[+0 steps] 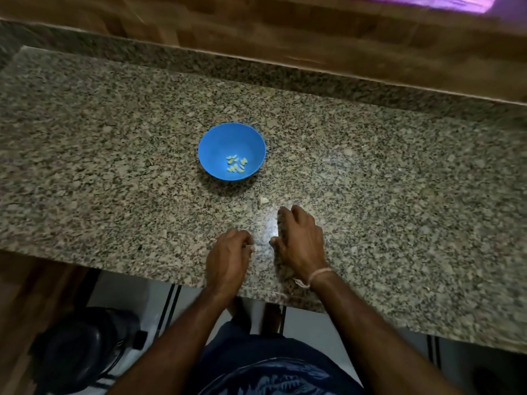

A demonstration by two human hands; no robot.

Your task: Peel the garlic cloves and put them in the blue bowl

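The blue bowl stands in the middle of the granite counter and holds several peeled garlic cloves. A small pale scrap, a clove or a piece of skin, lies on the counter between the bowl and my hands. My left hand rests near the counter's front edge with its fingers curled under; a pale bit shows at its fingertips, but I cannot tell what it is. My right hand lies beside it with fingers bent down onto the stone, the fingertips just short of the pale scrap.
A raised granite ledge and wooden wall run behind the counter. The counter's front edge lies just under my wrists. Below it a dark round object sits on the floor at the left.
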